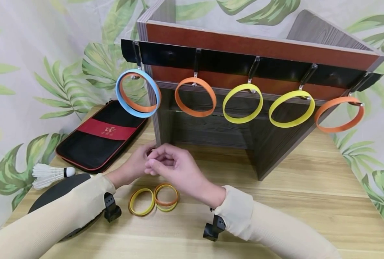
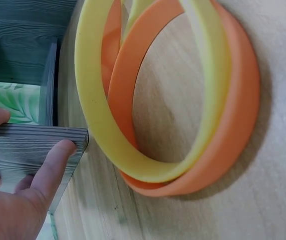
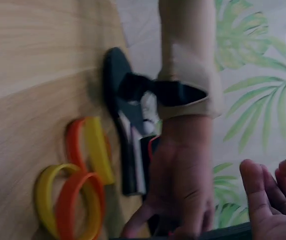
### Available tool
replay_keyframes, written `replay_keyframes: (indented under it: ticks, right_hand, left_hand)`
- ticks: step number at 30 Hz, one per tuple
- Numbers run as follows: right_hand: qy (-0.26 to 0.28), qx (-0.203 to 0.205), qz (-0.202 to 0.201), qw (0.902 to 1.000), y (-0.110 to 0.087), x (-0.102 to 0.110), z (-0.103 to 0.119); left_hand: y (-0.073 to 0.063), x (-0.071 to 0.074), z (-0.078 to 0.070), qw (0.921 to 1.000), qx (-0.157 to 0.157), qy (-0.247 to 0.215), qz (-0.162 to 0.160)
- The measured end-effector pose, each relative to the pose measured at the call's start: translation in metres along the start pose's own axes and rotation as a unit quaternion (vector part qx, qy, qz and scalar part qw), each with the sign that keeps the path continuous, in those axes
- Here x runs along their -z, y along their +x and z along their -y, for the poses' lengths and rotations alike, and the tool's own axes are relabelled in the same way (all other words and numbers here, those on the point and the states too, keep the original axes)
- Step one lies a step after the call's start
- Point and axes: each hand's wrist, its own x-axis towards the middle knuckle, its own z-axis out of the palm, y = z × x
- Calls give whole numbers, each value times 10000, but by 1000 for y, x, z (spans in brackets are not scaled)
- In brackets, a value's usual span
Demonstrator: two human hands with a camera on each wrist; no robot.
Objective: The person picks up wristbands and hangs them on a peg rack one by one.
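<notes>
In the head view my left hand [image 1: 132, 167] reaches to the lower left side panel of a grey wood-grain shelf unit [image 1: 269, 151]. The left wrist view shows its fingers gripping that panel [image 2: 32, 142] near the front edge. My right hand [image 1: 182, 171] hovers just right of it, fingers loosely curled toward the thumb, nothing visible between them. Below both hands, yellow and orange rings lie on the table in two overlapping stacks, a left stack [image 1: 131, 205] and a right stack [image 1: 177, 196]. The right wrist view also shows the loosely bent fingers [image 3: 255, 187].
Hooks on a black strip [image 1: 227, 64] carry a blue ring [image 1: 118, 91] with an orange one behind, plus further orange and yellow rings. At left lie a black-and-red zip case [image 1: 91, 153], a shuttlecock [image 1: 49, 174] and a black paddle [image 1: 62, 187] partly under my left sleeve.
</notes>
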Motion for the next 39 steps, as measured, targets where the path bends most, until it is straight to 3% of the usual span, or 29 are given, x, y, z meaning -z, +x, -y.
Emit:
replay_keyframes:
  ticks: [3, 6, 11, 18, 22, 28, 39]
  right_hand:
    - [-333, -373, 216, 9985, 0, 0, -17]
    - [-1058, -582, 476, 9915, 0, -2, -33]
    - [-2268, -886, 999, 9648, -1, -7, -53]
    - [-3292, -944, 1446, 9283, -2, -19, -64]
    - [-3624, -829, 1603, 9144, -1, -23, -66]
    - [-3834, -735, 1676, 9053, 0, -25, -64]
    - [-3996, -797, 1654, 8981, 3, -28, -68]
  left_hand:
    - [2, -1, 0, 10000, 85, -15, 8]
    - [2, -2, -1, 9999, 148, -49, 42]
    - [0, -3, -2, 9990, 428, -78, 90]
    - [-2, -4, -3, 9962, 745, -413, 198]
    - [-2, -4, -4, 9962, 757, -392, 192]
    - [-1, -4, -3, 9962, 741, -429, 185]
    - [1, -3, -2, 9960, 738, -458, 211]
